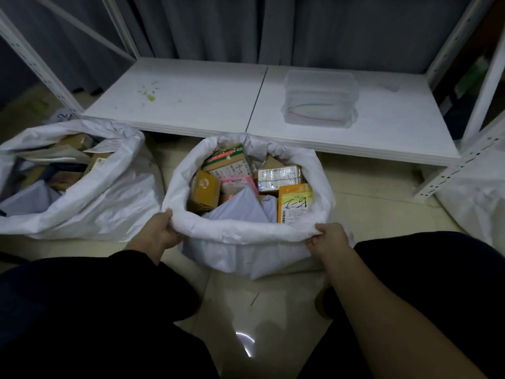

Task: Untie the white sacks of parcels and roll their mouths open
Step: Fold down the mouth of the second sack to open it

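A white sack (246, 250) stands on the floor in front of me, its mouth rolled into a thick rim around several parcels (276, 176) of cardboard and plastic. My left hand (161, 229) grips the near-left part of the rolled rim, fingers curled under it. On the near-right part of the same rim, my right hand (329, 237) grips the fabric. A second white sack (109, 198) lies to the left, its mouth wide and parcels showing inside.
A low white shelf board (207, 105) runs behind the sacks, with a clear plastic box (319, 97) on it. White metal rack posts (453, 170) stand at both sides. Another white sack (475, 203) sits at the right edge. My dark-clothed knees flank the near floor.
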